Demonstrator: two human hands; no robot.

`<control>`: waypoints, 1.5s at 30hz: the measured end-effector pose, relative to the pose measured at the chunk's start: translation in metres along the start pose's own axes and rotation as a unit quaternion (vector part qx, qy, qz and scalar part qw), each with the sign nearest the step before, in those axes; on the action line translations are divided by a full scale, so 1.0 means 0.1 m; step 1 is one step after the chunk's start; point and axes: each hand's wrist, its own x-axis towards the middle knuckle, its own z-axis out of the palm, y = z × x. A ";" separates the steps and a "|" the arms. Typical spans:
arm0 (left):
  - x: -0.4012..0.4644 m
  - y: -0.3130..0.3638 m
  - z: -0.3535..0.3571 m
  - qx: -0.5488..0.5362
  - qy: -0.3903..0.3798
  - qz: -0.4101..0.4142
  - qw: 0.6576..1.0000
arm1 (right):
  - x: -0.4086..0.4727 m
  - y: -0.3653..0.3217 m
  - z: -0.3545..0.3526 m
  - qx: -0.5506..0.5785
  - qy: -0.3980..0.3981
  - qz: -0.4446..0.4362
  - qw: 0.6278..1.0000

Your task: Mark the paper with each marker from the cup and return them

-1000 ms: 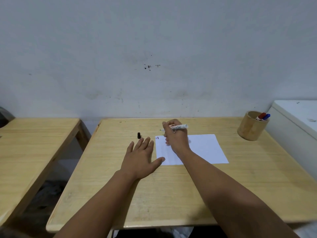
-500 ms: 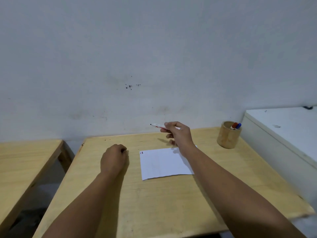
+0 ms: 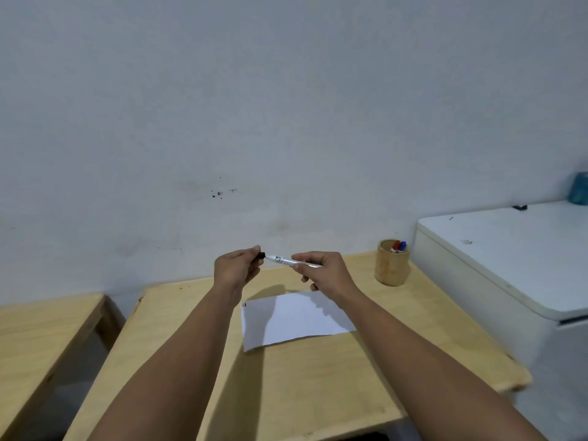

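My right hand [image 3: 321, 271] holds a white marker [image 3: 281, 260] level above the table, its tip pointing left. My left hand [image 3: 237, 268] pinches a small black cap [image 3: 261, 255] at that tip. Below both hands lies a white sheet of paper [image 3: 294, 319] with small marks [image 3: 244, 304] at its top left corner. A round wooden cup [image 3: 391, 264] stands at the table's far right. A red-capped marker [image 3: 395, 246] and a blue-capped marker [image 3: 402, 246] stick out of it.
The light wooden table [image 3: 302, 386] runs to the grey wall. A second wooden table [image 3: 41, 332] stands to the left across a gap. A white cabinet [image 3: 506, 268] sits close on the right, with a blue object [image 3: 579, 188] at its back.
My left hand picked the black cap off the table and rose to the marker's tip. My right hand lifted the marker off the paper. The camera tilted upward.
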 end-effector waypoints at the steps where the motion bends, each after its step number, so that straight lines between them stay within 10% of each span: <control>1: -0.02 0.02 0.06 0.002 -0.001 0.005 1.000 | -0.02 -0.03 -0.05 0.002 0.005 -0.001 1.000; 23: -0.22 0.10 1.68 0.075 -0.075 0.075 0.992 | -0.01 -0.10 -1.21 -0.072 0.149 -0.051 0.985; 32: 0.05 -0.27 2.43 0.302 -0.198 0.171 0.917 | 0.62 -0.29 -2.06 -0.268 0.221 -0.016 0.938; 36: 0.24 -0.77 2.58 0.387 -0.267 0.118 0.875 | 0.85 -0.12 -2.15 -0.264 0.201 0.012 0.943; 45: 0.28 -1.13 2.75 0.360 -0.251 0.114 0.891 | 0.97 0.27 -2.08 -0.283 0.105 0.118 0.946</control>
